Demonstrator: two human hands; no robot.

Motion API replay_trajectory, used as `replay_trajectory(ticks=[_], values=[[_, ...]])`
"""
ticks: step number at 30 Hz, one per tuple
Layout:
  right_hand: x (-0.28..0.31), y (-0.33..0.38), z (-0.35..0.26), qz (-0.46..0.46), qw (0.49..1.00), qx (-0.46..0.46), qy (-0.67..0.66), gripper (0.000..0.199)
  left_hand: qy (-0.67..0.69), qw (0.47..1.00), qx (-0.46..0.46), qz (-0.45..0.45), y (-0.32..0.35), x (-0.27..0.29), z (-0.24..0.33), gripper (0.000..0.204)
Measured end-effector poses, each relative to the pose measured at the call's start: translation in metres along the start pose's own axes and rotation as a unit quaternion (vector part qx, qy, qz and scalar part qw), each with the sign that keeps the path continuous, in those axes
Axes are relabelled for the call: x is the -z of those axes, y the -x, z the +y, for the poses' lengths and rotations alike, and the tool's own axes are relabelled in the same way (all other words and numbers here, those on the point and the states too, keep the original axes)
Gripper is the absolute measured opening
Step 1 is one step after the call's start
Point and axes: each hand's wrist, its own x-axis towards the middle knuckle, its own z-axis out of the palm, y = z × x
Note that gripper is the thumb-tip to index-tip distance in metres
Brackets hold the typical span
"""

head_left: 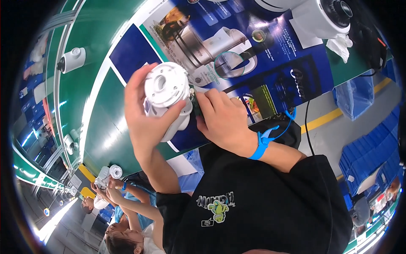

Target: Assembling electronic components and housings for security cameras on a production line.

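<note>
My left hand (pixel 143 120) is wrapped round a white plastic appliance housing (pixel 167 86), raised above the work surface. Its round end, with a hole in the middle, faces up. A narrow dark green piece that looks like a circuit board (pixel 196 105) stands along the housing's right side. The fingers of my right hand (pixel 224 122) are closed and press on this piece from the right; their tips are partly hidden. Round my right wrist sits a blue strap (pixel 263 143) with a thin blue cord.
Flattened blue printed cardboard (pixel 270 67) covers part of the green table (pixel 112 127). A white appliance with a black dial (pixel 325 19) stands at the far right beside crumpled white plastic (pixel 339 46). Another white unit (pixel 72 60) lies to the left. Co-workers handle a white part (pixel 115 171) at lower left.
</note>
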Motion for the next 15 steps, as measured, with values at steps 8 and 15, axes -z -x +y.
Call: replay_trajectory(ticks=[8, 15], values=[[0.005, -0.015, 0.001, 0.039, 0.991, 0.009, -0.13, 0.037, -0.032, 0.972, -0.171, 0.158, 0.03, 0.004, -0.026, 0.074], [0.013, -0.024, 0.011, 0.016, 0.961, 0.031, -0.273, 0.026, -0.004, 0.987, -0.075, 0.144, 0.019, 0.013, -0.025, 0.069]])
